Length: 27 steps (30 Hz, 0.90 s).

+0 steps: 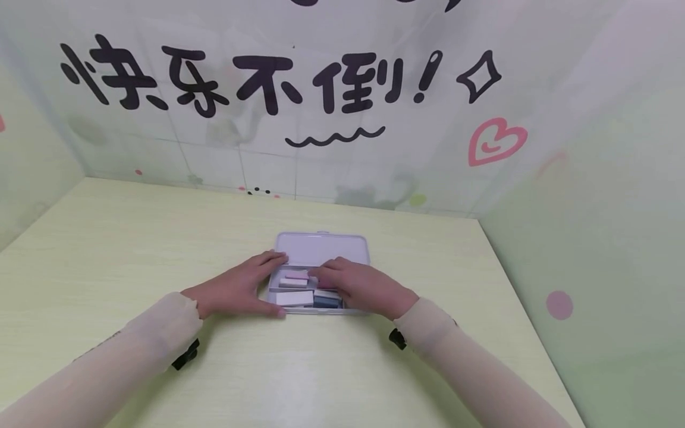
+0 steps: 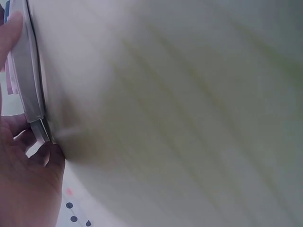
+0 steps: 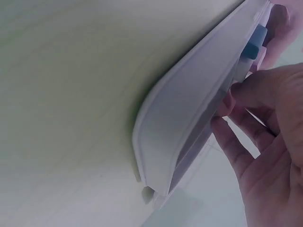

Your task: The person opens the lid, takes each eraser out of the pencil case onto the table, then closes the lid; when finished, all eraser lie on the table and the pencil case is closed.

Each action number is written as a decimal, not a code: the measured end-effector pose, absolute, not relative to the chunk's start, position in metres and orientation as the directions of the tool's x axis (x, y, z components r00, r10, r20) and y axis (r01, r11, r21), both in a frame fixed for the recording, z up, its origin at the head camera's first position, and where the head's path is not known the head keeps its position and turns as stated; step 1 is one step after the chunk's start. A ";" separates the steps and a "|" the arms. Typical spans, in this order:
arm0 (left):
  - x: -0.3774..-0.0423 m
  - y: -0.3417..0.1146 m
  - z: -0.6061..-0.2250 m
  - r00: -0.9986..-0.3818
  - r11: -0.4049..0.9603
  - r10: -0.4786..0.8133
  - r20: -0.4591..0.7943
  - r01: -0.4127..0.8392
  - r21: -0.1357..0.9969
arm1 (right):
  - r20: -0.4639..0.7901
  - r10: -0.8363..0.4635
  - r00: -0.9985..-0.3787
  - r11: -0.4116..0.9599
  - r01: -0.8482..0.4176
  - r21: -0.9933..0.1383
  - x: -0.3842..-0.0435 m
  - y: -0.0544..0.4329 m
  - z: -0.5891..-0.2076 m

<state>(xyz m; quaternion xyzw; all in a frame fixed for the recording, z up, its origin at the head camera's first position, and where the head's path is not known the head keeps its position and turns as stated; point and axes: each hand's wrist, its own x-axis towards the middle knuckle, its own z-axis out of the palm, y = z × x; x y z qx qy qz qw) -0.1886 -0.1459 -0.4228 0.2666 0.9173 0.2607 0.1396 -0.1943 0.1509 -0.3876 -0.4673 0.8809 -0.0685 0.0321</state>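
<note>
A pale lilac pencil case (image 1: 355,249) lies with its lid folded back. My left hand (image 1: 238,288) grips its left end, thumb at the front edge and fingers near the hinge. In the case are white eraser-like blocks (image 1: 294,298), a blue-and-white block (image 1: 327,302) and a thin pink slab (image 1: 297,275) on a white block. My right hand (image 1: 369,288) reaches into the right half. In the right wrist view, its thumb and fingers pinch a small pinkish-red block (image 3: 227,104) inside the rim. The hand covers the right compartments in the head view.
The case stands on a pale wood-grain table (image 1: 176,226). Behind it rises a white printed wall (image 1: 332,166) with black lettering, and a greenish panel (image 1: 605,238) borders the table's right edge. Dark wrist devices (image 1: 186,355) sit under both sleeves.
</note>
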 end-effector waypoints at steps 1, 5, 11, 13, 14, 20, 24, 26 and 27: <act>-0.189 -0.146 -0.423 -0.819 0.723 0.561 -0.118 0.415 0.552 | 0.006 -0.827 -0.562 0.555 -0.818 -0.150 -0.194 0.150 -0.388; -0.189 -0.146 -0.423 -0.821 0.728 0.558 -0.120 0.415 0.546 | 0.000 -0.830 -0.558 0.553 -0.822 -0.136 -0.191 0.149 -0.386; -0.188 -0.146 -0.423 -0.819 0.725 0.562 -0.114 0.422 0.544 | -0.051 -0.827 -0.559 0.561 -0.820 -0.116 -0.188 0.146 -0.383; -0.188 -0.146 -0.423 -0.819 0.724 0.563 -0.112 0.423 0.546 | -0.064 -0.821 -0.567 0.570 -0.812 -0.123 -0.188 0.145 -0.382; -0.188 -0.146 -0.423 -0.819 0.724 0.562 -0.112 0.422 0.546 | -0.069 -0.818 -0.572 0.576 -0.808 -0.125 -0.188 0.144 -0.382; -0.187 -0.145 -0.424 -0.821 0.723 0.561 -0.107 0.422 0.548 | -0.081 -0.811 -0.579 0.584 -0.806 -0.092 -0.188 0.144 -0.381; -0.187 -0.145 -0.423 -0.821 0.723 0.560 -0.107 0.422 0.548 | -0.076 -0.808 -0.584 0.589 -0.804 -0.083 -0.187 0.145 -0.380; -0.187 -0.145 -0.422 -0.822 0.722 0.560 -0.109 0.420 0.550 | -0.068 -0.801 -0.594 0.598 -0.795 -0.097 -0.187 0.146 -0.381; -0.187 -0.145 -0.422 -0.821 0.722 0.560 -0.110 0.418 0.551 | -0.062 -0.798 -0.600 0.603 -0.791 -0.109 -0.187 0.146 -0.382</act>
